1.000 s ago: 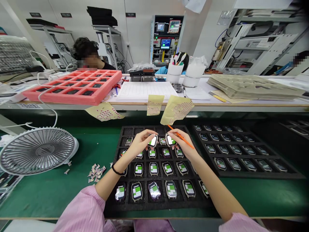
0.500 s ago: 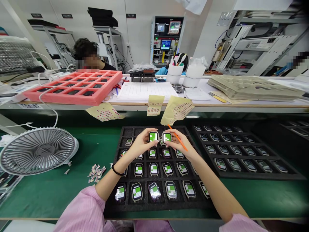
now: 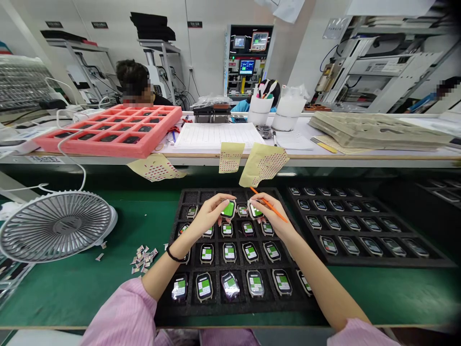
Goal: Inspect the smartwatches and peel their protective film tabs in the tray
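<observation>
1. My left hand (image 3: 209, 214) pinches a smartwatch (image 3: 228, 209) with a green face by its edges, over the top rows of the black foam tray (image 3: 169, 307).
2. My right hand (image 3: 271, 216) clenches a second smartwatch (image 3: 255, 210) at its edge, and an orange stick (image 3: 269, 204) passes through my fingers. The two watches sit close, with one tray-held watch (image 3: 242, 210) between and below them.
3. More watches fill the tray's cells in rows, and some, like one near me (image 3: 230, 285), are wrapped in clear film.
4. A second black tray (image 3: 367, 257) of watches lies just right of the first, on the green worktop (image 3: 72, 293).
5. Left of my tray are paper scraps (image 3: 144, 258) and a grey desk fan (image 3: 55, 227).
6. Beyond, dotted yellow sheets (image 3: 262, 164) hang from a bench edge, behind which lies a pink foam tray (image 3: 108, 129).
</observation>
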Demonstrator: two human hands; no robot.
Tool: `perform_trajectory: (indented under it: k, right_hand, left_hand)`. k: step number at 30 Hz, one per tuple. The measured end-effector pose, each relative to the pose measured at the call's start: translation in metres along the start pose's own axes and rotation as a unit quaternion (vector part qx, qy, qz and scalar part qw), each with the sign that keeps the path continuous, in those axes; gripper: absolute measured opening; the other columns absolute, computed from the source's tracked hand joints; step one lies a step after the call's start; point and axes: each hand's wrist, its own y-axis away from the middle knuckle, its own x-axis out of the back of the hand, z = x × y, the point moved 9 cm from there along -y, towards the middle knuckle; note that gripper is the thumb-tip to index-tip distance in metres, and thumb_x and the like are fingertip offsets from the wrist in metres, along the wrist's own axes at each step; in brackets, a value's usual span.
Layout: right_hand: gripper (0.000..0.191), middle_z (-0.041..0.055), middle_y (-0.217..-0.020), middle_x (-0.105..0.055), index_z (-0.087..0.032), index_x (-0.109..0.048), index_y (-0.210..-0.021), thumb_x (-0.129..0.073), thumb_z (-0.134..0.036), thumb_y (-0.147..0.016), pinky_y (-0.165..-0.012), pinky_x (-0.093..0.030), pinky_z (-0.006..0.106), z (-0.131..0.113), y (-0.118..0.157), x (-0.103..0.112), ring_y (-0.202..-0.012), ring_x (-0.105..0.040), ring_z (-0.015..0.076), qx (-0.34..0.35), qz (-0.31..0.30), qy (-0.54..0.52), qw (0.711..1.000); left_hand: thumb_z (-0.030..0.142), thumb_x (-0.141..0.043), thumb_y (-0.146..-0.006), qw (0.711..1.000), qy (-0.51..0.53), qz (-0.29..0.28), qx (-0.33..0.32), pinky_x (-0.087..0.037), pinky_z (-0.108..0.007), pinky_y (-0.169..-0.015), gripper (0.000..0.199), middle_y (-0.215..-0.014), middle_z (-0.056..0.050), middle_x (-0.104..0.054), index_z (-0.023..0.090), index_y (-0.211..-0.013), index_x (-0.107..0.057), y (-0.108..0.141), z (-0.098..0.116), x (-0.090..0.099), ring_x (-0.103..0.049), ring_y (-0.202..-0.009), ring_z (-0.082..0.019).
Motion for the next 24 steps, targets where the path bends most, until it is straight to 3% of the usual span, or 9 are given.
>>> perform_trajectory:
  k: [4,8,12,18,24]
  right_hand:
    - [0.026,-0.0033,-0.065,-0.055,-0.022,-0.061,-0.092,-0.071,-0.040,-0.075,-0.039,-0.039,0.022,-0.005,0.000,-0.004,-0.043,-0.050,0.0082,0.021,-0.018,-0.009,1.000]
    - [0.033,0.0004,-0.080,-0.060,-0.022,-0.058,-0.101,-0.073,-0.035,-0.074,-0.039,-0.036,0.021,-0.009,0.000,-0.009,-0.054,-0.059,0.0115,0.045,-0.042,-0.010,0.998]
    - [0.038,0.0027,-0.088,-0.061,-0.022,-0.055,-0.106,-0.072,-0.033,-0.074,-0.040,-0.036,0.020,-0.010,0.001,-0.011,-0.062,-0.063,0.0143,0.053,-0.056,-0.014,0.997]
    - [0.032,0.0045,-0.091,-0.063,-0.022,-0.056,-0.105,-0.067,-0.038,-0.079,-0.040,-0.038,0.021,-0.014,0.002,-0.012,-0.062,-0.063,0.0147,0.054,-0.054,-0.017,0.997]
    - [0.041,0.0034,-0.090,-0.063,-0.023,-0.056,-0.105,-0.075,-0.032,-0.070,-0.042,-0.041,0.021,-0.010,0.001,-0.011,-0.063,-0.062,0.0146,0.043,-0.054,-0.003,0.998]
  left_hand:
    - [0.034,-0.050,-0.089,1.000,0.003,-0.012,-0.014,-0.048,-0.020,-0.050,0.043,-0.107,-0.008,-0.061,0.018,-0.129,-0.049,-0.001,0.001,-0.001,-0.063,-0.071,-0.013]
    - [0.028,-0.056,-0.085,0.999,0.015,-0.021,-0.027,-0.049,-0.021,-0.056,0.053,-0.122,-0.012,-0.058,0.019,-0.135,-0.042,-0.001,0.000,-0.003,-0.063,-0.083,-0.015]
    - [0.027,-0.062,-0.082,0.999,0.021,-0.034,-0.032,-0.048,-0.020,-0.056,0.058,-0.122,-0.012,-0.058,0.021,-0.136,-0.040,-0.001,0.000,-0.006,-0.062,-0.092,-0.018]
    - [0.028,-0.057,-0.085,0.999,0.022,-0.031,-0.030,-0.048,-0.021,-0.058,0.052,-0.123,-0.012,-0.058,0.021,-0.135,-0.042,-0.002,-0.001,-0.004,-0.062,-0.085,-0.015]
    - [0.028,-0.057,-0.086,0.999,0.017,-0.027,-0.031,-0.049,-0.022,-0.059,0.051,-0.122,-0.011,-0.058,0.020,-0.134,-0.043,-0.002,0.000,-0.004,-0.062,-0.082,-0.014]
